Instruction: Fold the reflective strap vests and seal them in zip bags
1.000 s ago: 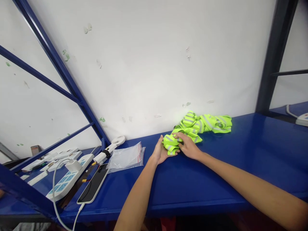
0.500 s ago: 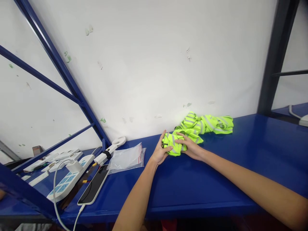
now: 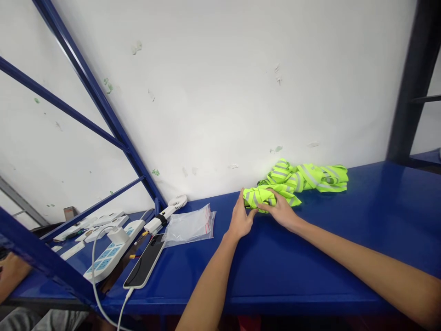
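A folded bundle of fluorescent yellow-green reflective vest (image 3: 259, 196) with grey stripes is held between both hands over the blue table. My left hand (image 3: 241, 218) is closed on its left end, thumb at the near side. My right hand (image 3: 280, 210) grips its right side, with the fingertips on top and thumb below. Right behind the bundle, more crumpled vests (image 3: 310, 178) of the same colour lie along the wall. I cannot tell whether the bundle is joined to that heap.
To the left on the blue table (image 3: 310, 257) lie clear zip bags (image 3: 189, 224), a white handheld fan (image 3: 177, 201), a phone (image 3: 146, 262) on a cable and a power strip (image 3: 113, 250). A blue metal frame (image 3: 120, 133) rises there. Another person's hand (image 3: 14, 273) shows at far left.
The bundle has been turned and pressed into a flatter, narrower shape. Both hands have shifted their grip on it. The whole view has moved slightly, and the other person's hand has come further into sight.
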### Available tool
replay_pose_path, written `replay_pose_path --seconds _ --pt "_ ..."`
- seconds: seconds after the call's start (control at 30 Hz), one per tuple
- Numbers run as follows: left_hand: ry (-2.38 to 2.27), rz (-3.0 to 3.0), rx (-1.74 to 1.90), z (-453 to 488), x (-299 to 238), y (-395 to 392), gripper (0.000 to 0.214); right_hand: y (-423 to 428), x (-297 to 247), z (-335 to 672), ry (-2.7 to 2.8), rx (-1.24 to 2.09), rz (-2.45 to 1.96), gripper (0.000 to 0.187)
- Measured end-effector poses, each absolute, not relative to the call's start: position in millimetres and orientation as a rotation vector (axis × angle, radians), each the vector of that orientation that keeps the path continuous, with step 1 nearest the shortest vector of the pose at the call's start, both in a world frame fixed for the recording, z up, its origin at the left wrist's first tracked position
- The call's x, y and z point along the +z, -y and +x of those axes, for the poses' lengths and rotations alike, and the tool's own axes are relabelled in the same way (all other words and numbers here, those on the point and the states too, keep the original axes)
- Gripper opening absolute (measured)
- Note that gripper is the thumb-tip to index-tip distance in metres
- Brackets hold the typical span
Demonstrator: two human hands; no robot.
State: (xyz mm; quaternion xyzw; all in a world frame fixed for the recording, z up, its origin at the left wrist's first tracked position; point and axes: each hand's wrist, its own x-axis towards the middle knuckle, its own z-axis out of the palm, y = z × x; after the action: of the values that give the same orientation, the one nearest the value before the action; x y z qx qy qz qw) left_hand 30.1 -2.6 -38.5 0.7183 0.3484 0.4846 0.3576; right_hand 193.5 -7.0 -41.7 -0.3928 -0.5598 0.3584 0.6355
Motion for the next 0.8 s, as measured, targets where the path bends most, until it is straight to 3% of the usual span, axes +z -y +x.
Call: replay_pose_path --seconds 0.17,0.27,0.43,0.53,0.67,0.8 --pt "-1.119 2.745 1.010 8.8 -0.8 14.3 0.058 5.7 -39.1 201.7 1.298 0.756 -0.921 0.055" --pt "-1.216 2.915 0.963 -32.6 21.8 19.0 0.051 8.8 -35.1 206.5 1.321 0.772 -0.933 0.059" --pt "-1.725 2.654 0.675 -111.6 21.7 18.5 0.093 17.8 -24.2 202.8 1.514 0.835 -0.877 0.063" --pt "-1.907 2.439 0.424 -134.9 12.5 17.5 0.102 24.0 -19.9 196.3 1.601 0.850 -0.855 0.062" --pt "-1.897 2.360 0.265 -135.7 7.2 16.7 0.082 28.7 -19.9 191.2 1.630 0.859 -0.840 0.060" --pt "-1.802 2.522 0.563 -122.3 6.5 14.9 0.063 31.3 -19.1 190.0 1.608 0.938 -0.819 0.057"
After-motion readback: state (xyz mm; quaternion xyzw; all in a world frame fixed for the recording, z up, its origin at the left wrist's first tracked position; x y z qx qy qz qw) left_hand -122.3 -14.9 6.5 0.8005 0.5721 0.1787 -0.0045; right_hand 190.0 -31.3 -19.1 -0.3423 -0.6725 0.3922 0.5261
